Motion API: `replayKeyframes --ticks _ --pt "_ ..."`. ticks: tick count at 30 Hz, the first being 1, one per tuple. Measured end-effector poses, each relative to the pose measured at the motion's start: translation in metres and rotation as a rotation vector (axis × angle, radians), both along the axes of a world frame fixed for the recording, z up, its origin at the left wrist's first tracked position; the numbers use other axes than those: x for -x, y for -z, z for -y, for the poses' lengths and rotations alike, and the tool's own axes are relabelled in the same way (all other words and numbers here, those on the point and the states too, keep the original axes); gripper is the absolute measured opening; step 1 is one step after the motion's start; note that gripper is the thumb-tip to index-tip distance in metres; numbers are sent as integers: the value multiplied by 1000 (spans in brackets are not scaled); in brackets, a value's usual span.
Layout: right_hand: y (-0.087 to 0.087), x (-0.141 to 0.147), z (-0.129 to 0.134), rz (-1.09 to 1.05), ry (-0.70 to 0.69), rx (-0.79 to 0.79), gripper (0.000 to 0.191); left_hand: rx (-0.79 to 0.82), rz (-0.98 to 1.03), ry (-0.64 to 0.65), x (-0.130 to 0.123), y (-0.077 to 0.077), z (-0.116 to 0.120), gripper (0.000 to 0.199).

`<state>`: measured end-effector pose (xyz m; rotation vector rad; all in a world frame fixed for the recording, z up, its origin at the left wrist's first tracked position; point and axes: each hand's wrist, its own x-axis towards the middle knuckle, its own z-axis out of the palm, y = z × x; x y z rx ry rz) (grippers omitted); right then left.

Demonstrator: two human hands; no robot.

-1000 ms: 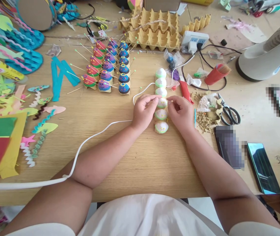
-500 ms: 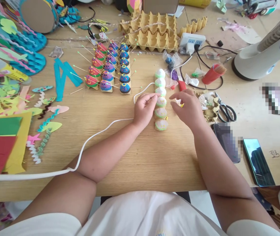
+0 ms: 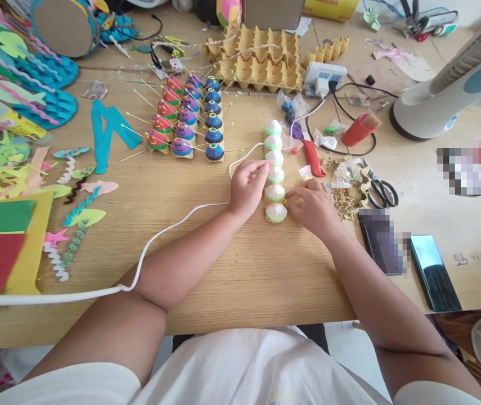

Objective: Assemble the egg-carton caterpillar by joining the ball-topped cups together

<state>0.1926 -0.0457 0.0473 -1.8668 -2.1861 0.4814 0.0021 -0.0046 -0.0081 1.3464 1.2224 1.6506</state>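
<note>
Hands meet at a row of white domes (image 3: 275, 212) near the middle of the wooden table (image 3: 232, 270). The right hand (image 3: 314, 205), fingers curled, touches the nearest dome's side. The left hand (image 3: 248, 185), loosely closed, pinches something too small to tell beside the fourth dome. Behind stand painted domes (image 3: 185, 115) with sticks, then an egg tray (image 3: 259, 59).

The right hand (image 3: 314, 207) curls over the near end of the white domes (image 3: 274, 169), and whatever its fingertips pinch is hidden. The left hand (image 3: 248, 185) covers that row's far-side flank. Two patches by the tabletop's (image 3: 244, 281) right edge are blurred beyond reading. The fan (image 3: 455, 90) runs off the right border; the white cable (image 3: 97, 292) exits left.
</note>
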Motion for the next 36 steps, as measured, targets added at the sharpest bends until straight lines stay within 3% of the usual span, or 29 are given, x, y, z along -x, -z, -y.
replayKeyframes --ticks 5,12,14,18,21,23,28,36 --pt "0 2 -2 5 3 31 28 16 -10 13 0 1 -1 24" --pt "-3 -12 0 -131 10 -70 10 18 2 20 0 2 -1 26" --pt "-10 -14 -4 -285 -4 -98 5 4 -9 18 0 -1 1 26" --pt "-17 -4 -20 -798 21 -50 15 -36 -15 10 1 -5 3 25" --pt "-10 10 -31 -1226 68 65 31 -51 -9 10 1 -6 3 24" --pt "-1 16 -35 -1362 109 79 36 -52 -3 14 0 -6 3 25" --pt "18 18 -37 -1450 132 69 38 -29 -16 31 -1 -5 5 28" --pt "32 16 -36 -1437 69 -12 45 -52 -133 71 0 -11 12 27"
